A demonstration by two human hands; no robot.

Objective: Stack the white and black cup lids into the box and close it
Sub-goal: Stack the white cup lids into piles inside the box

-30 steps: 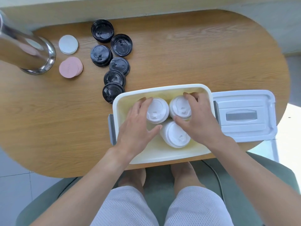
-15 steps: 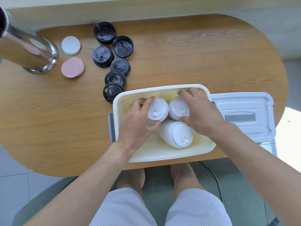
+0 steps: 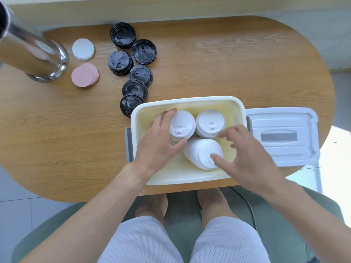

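A white box (image 3: 190, 100) sits at the near edge of the wooden table and holds three stacks of white cup lids. My left hand (image 3: 157, 141) curls around the left stack (image 3: 182, 124), fingers and thumb on its sides. The right stack (image 3: 209, 123) stands free. My right hand (image 3: 245, 152) hovers with spread fingers over the front stack (image 3: 201, 150), which leans sideways; the thumb tip touches its top lid. Several black lids (image 3: 139, 74) lie on the table to the box's upper left. The box's lid (image 3: 281, 136) lies flat to its right.
A tall shiny metal cylinder (image 3: 32, 52) stands at the far left. Beside it lie a white round disc (image 3: 83, 49) and a pile of pink discs (image 3: 84, 74). My knees and a green seat are below the table edge.
My right hand left the right stack and drew back toward me, over the leaning front stack. My left hand stayed on the left stack. The camera shifted slightly.
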